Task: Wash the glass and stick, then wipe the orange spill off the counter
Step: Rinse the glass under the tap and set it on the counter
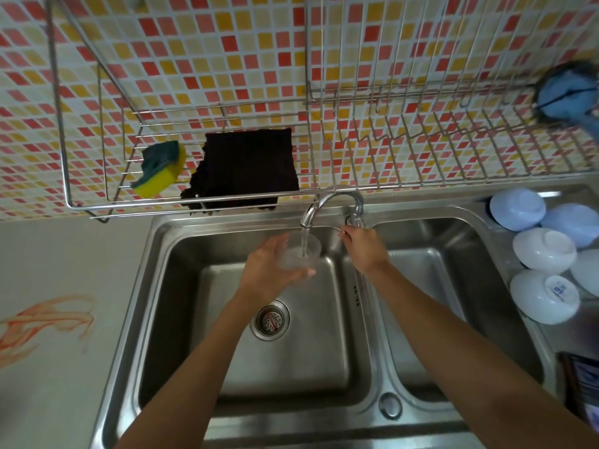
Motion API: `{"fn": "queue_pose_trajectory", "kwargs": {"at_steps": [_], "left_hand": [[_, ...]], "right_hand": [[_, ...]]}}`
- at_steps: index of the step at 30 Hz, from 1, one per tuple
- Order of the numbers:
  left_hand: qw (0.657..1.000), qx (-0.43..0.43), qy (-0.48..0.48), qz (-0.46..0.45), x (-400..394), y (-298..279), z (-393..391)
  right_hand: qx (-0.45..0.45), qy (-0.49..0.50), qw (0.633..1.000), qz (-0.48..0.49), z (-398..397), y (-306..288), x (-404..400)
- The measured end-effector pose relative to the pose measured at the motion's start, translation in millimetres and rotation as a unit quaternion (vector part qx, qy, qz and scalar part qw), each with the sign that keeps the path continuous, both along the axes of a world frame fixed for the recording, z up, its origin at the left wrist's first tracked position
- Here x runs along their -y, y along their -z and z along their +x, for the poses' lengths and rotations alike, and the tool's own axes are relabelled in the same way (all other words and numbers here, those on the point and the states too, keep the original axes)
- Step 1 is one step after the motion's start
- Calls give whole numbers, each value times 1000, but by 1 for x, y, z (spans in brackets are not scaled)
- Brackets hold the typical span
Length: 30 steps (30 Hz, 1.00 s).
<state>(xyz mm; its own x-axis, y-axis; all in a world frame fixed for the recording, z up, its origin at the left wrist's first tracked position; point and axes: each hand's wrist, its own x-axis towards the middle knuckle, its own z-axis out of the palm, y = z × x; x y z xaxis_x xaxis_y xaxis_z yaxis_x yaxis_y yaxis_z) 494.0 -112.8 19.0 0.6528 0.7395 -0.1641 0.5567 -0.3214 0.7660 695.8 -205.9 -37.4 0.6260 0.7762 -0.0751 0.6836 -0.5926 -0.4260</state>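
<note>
double steel sink (168, 319), two basins; left basin holds only its drain strainer (270, 320). above it the left hand (272, 270) grips the clear glass (299, 254), fingers curled round its wall, glass upright under the tap (327, 202); a stream of water runs into it and water stands in the bottom. right hand (363, 247) reaches to the tap's base over the divider, fingertips pinching the handle (355, 220). stick: cannot tell where. orange spill (42, 322) smeared on the grey tabletop (64, 260), left of the sink, well apart from the hands. right of the sink, upturned white bowls (544, 296) clustered on the drainboard; one base bears a blue mark, unreadable. farther back, a wire rack (194, 202) on the tiled wall carries a yellow-green sponge (160, 168) and, beside it, a dark cloth (246, 170).
</note>
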Motion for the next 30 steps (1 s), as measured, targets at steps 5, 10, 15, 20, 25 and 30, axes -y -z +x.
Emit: {"fn": "queue_pose_trajectory", "kwargs": {"at_steps": [5, 10, 15, 20, 25, 30], "left_hand": [[1000, -7, -5, 13, -6, -9, 1], [997, -15, 73, 4, 9, -9, 11], [998, 1, 68, -11, 11, 4, 2], [999, -1, 46, -21, 7, 8, -6], [998, 21, 62, -26, 9, 7, -3], [998, 45, 44, -14, 9, 5, 2]], "right_hand": [[-3, 0, 1000, 9, -2, 2, -2], [-4, 1, 1000, 17, -1, 6, -1], [-21, 84, 993, 83, -1, 12, 6], [-72, 144, 975, 151, 5, 14, 11], [-76, 155, 971, 168, 1, 13, 10], [-88, 154, 972, 155, 2, 11, 11]]}}
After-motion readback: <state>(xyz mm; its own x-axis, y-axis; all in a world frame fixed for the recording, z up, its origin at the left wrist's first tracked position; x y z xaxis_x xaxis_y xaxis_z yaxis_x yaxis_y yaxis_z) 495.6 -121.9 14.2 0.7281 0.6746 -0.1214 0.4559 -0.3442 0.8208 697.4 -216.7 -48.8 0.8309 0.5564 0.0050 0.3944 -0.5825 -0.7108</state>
